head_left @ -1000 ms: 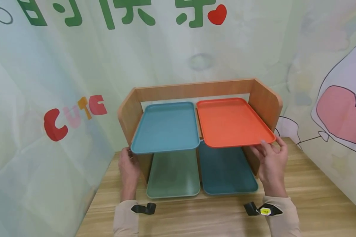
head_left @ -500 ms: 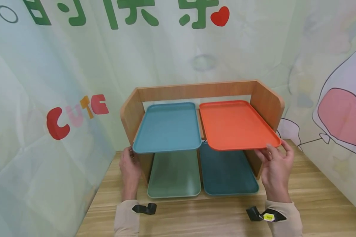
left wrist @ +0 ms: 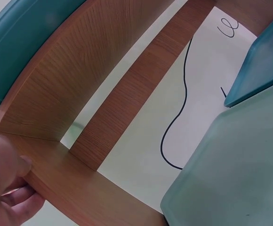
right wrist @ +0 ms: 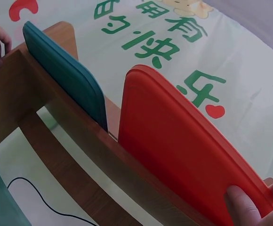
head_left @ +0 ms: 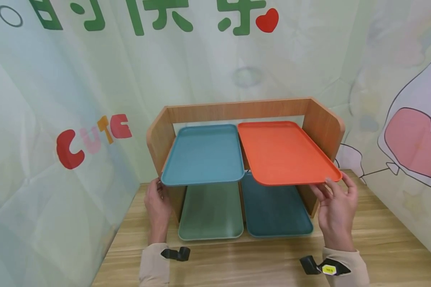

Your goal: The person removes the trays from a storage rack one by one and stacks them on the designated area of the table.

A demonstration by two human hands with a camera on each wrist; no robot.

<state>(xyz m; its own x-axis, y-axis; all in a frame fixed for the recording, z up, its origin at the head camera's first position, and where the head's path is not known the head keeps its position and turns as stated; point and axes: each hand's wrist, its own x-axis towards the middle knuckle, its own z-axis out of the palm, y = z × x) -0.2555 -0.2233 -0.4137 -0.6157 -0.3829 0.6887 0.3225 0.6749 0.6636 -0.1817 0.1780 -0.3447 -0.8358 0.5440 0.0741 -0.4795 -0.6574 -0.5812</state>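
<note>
A two-tier wooden shelf rack (head_left: 237, 111) holds one tray in each of its sections. On the top tier a blue tray (head_left: 204, 155) lies at left and an orange tray (head_left: 287, 153) at right. My right hand (head_left: 337, 215) pinches the orange tray's front right corner; the right wrist view shows fingertips (right wrist: 242, 207) against its underside. With my left hand (head_left: 158, 207) I grip the front edge of the rack's left side panel (left wrist: 56, 174), fingers curled round it. Below are a green tray (head_left: 212, 211) at left and a dark teal tray (head_left: 278, 207) at right.
The rack stands on a wood-grain table (head_left: 233, 263), near a printed cloth backdrop (head_left: 201, 63) that covers the back and both sides. A raised right side panel (head_left: 323, 123) borders the orange tray.
My right hand has drawn the orange tray's front edge somewhat toward me, and it overhangs further. The left hand keeps its grip on the rack, and the other trays look unmoved.
</note>
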